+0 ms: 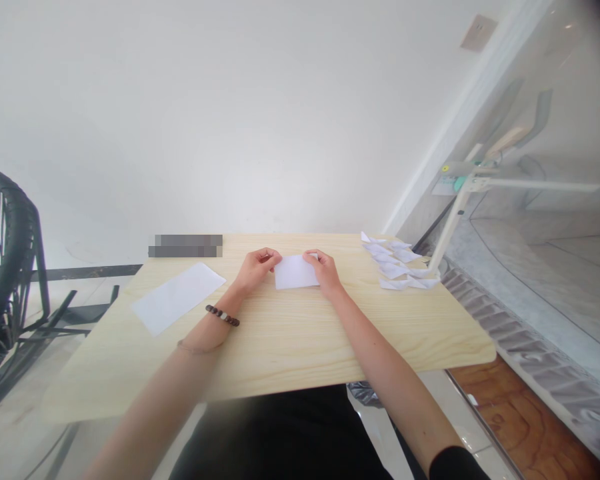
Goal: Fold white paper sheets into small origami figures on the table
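Between my two hands is a small white rectangle of paper [296, 273], just over the middle of the wooden table. My left hand [258, 268] pinches its upper left corner between thumb and fingers. On the other side my right hand [324, 268] grips the right edge, thumb on top and fingers behind. A larger white sheet [180, 297] lies flat on the table to the left of my left hand. Several folded white paper pieces [393, 267] with pointed ends sit in rows beyond my right hand.
The light wooden table [280, 347] has its far edge against a white wall. A blurred-out dark patch [186, 246] covers something at its back left. A black woven chair [17, 233] stands left. To the right are a white metal frame [453, 227] and a grey sofa [545, 267].
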The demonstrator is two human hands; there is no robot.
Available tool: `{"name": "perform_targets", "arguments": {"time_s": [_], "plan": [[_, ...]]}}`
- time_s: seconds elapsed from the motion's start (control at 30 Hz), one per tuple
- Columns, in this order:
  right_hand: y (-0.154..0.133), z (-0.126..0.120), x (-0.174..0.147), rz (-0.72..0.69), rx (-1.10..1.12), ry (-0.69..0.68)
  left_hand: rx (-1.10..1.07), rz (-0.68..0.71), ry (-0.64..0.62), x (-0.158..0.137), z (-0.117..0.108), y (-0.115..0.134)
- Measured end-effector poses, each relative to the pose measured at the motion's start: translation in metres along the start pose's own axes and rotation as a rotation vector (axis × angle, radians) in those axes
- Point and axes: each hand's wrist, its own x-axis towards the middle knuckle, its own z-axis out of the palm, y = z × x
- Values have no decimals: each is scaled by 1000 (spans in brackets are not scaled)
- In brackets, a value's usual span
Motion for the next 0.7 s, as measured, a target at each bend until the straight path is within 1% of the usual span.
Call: {"name": "perform_targets", "arguments": {"time_s": [0.1, 0.27, 0.33, 0.5, 0.7], "plan": [[0, 0, 0, -3, 15, -13, -3, -9, 8, 0, 0, 0], [1, -2, 0, -11, 5, -33, -22, -16, 59, -1, 1, -1], [1, -2, -1, -12, -19, -54, -31, -21, 47, -1, 1, -2], [2, -1, -1, -31, -65, -114, -14, -45, -26, -1, 3, -1], [3, -1, -1, -22, -67, -118, -13, -41, -19, 0, 2, -4]]}}
